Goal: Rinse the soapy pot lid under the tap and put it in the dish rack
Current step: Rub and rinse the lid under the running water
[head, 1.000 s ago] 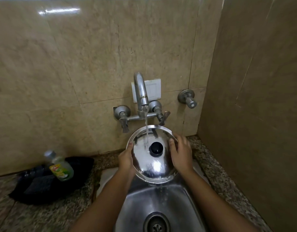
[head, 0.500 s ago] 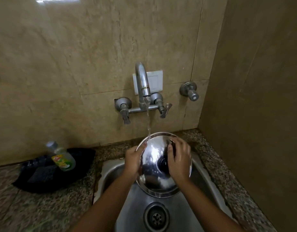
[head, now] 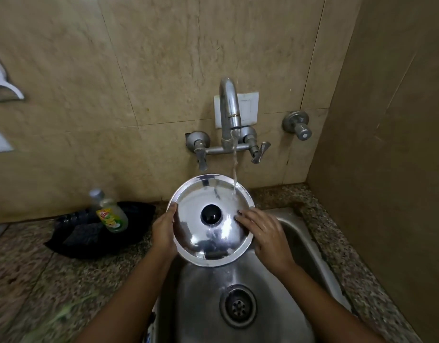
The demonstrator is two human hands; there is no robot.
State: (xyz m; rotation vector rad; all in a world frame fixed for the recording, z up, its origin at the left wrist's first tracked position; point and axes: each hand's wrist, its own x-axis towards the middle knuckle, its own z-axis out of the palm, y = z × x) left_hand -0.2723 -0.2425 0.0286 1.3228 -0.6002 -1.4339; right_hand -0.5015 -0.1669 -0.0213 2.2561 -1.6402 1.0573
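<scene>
A round steel pot lid (head: 188, 201) with a black knob (head: 210, 214) is held above the steel sink (head: 203, 290), its knob side facing me. My left hand (head: 164, 231) grips the lid's left rim. My right hand (head: 265, 233) lies flat on the lid's right side, fingers spread over the metal. Water runs from the wall tap (head: 229, 107) and strikes the lid's upper right part. The water runs down the lid into the sink. No dish rack is in view.
A dish-soap bottle (head: 109, 211) leans on a black cloth (head: 90, 238) on the granite counter (head: 40, 280), left of the sink. Tiled walls close in behind and on the right. A separate valve (head: 297, 126) sticks out of the wall right of the tap.
The lid has turned from edge-on to face me again and shifted left. My right hand slid from the knob to the lid's right side. The view has tilted down.
</scene>
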